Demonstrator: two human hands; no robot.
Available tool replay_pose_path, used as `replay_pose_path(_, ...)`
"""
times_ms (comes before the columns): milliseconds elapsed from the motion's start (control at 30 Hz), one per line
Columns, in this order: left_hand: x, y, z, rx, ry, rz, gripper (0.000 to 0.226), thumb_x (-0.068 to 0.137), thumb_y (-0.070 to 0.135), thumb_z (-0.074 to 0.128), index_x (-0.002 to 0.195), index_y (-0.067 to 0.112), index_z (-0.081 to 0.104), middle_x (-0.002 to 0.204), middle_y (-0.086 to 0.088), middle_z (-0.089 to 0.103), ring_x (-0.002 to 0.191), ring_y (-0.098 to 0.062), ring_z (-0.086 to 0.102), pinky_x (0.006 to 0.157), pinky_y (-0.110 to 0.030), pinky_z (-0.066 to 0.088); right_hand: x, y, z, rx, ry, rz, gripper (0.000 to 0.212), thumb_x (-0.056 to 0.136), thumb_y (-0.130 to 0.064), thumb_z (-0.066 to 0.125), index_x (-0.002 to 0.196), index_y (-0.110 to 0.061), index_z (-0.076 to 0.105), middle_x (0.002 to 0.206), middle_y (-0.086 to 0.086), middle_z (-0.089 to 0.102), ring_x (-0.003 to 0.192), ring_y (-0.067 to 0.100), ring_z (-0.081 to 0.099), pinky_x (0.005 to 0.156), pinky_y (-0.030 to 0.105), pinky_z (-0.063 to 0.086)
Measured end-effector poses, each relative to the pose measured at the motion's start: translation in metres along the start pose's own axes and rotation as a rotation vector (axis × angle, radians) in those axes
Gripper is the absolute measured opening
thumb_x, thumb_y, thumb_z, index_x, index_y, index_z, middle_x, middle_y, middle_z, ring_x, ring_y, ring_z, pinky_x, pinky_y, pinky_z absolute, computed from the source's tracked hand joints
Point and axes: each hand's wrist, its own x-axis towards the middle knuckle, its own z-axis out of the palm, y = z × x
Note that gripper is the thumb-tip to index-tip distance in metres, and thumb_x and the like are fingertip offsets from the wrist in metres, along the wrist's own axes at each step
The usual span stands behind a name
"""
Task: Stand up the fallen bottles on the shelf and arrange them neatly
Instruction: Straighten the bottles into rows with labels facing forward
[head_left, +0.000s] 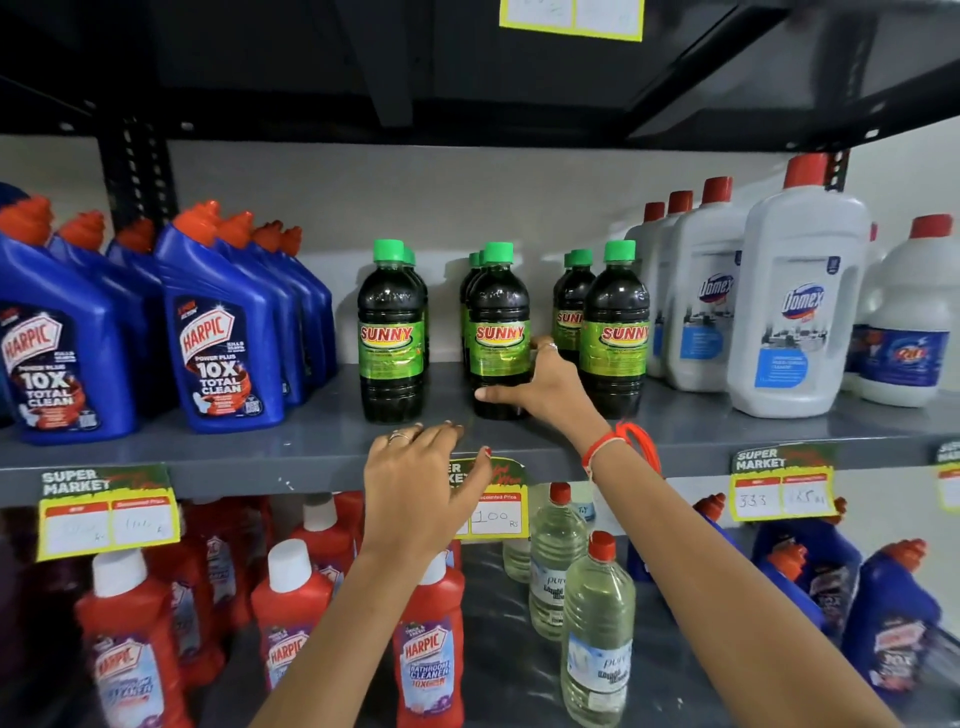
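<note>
1. Shelf (311, 447): grey, middle tier; three rows of Sunny bottles, all upright in view.
2. Right hand (545, 387): grip wrapped low around the middle front Sunny bottle (497, 332), thumb across its front.
3. Left hand (415, 483): open, empty, fingers resting on the shelf edge.
4. Step, judged: aligning stage; no fallen bottle visible.
5. Next move calls for squaring this bottle level with the left front bottle (390, 332) and right front bottle (615, 332).

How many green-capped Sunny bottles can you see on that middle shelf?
8 at least: two in the left row, three in the middle row held by the right hand, three in the right row. More may be hidden.
</note>
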Motion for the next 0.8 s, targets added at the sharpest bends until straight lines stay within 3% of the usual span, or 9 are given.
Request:
replay_pose_path(267,0.000,0.000,-0.003,0.022,-0.009,0.023,0.049,0.081,0.049,0.041,0.094,0.015,0.073,0.094,0.001,0.074,0.086,-0.017,0.068,0.076,-0.032,0.048,-0.004,-0.003,0.000,-0.005,-0.006,-0.001,0.085,0.063,-0.036,0.085,0.127,-0.004,0.040,0.121,0.013,0.063,0.113,0.028,0.060,0.096,0.035,0.049)
replay_pose_path(400,0.001,-0.002,-0.002,0.016,0.001,0.035,0.051,0.082,0.050,0.039,0.099,0.014,0.072,0.100,-0.001,0.073,0.089,-0.017,0.068,0.077,-0.032,0.048,-0.009,-0.002,-0.011,-0.005,0.102,-0.045,0.085,0.066,-0.032,0.084,0.132,-0.005,0.039,0.117,0.014,0.065,0.111,0.028,0.061,0.095,0.039,0.049)
replay_pose_path(533,0.003,0.003,-0.001,-0.136,0.107,-0.022,0.058,0.084,0.049,0.037,0.124,0.014,0.058,0.130,-0.005,0.058,0.111,-0.019,0.059,0.091,-0.035,0.044,-0.023,0.005,-0.035,0.068,0.291,-0.055,0.047,0.072,-0.021,0.079,0.112,-0.019,0.054,0.081,-0.005,0.065,0.078,0.013,0.063,0.082,0.037,0.055)
replay_pose_path(633,0.010,0.024,-0.005,-0.209,0.153,-0.003,0.061,0.084,0.048,0.036,0.131,0.012,0.051,0.133,-0.007,0.055,0.120,-0.021,0.052,0.096,-0.036,0.039,-0.029,0.019,-0.058,-0.008,0.529,0.011,0.029,0.073,-0.026,0.076,0.095,-0.025,0.059,0.063,-0.014,0.055,0.076,0.013,0.064,0.072,0.032,0.051)
replay_pose_path(733,0.015,0.050,-0.003,-0.226,0.148,0.062,0.060,0.084,0.046,0.037,0.128,0.008,0.053,0.127,-0.011,0.059,0.118,-0.025,0.054,0.095,-0.038,0.042,-0.025,0.039,-0.078,0.008,0.549,0.084,0.045,0.068,-0.028,0.079,0.105,-0.021,0.057,0.071,-0.013,0.049,0.080,0.016,0.057,0.068,0.029,0.043)
replay_pose_path(800,0.017,0.066,0.003,-0.194,0.108,0.106,0.060,0.085,0.046,0.035,0.127,0.008,0.054,0.127,-0.010,0.060,0.118,-0.025,0.054,0.095,-0.038,0.042,-0.017,0.054,-0.088,0.075,0.461,0.092,0.066,0.060,-0.029,0.086,0.114,-0.016,0.051,0.088,0.000,0.058,0.090,0.021,0.060,0.077,0.035,0.049)
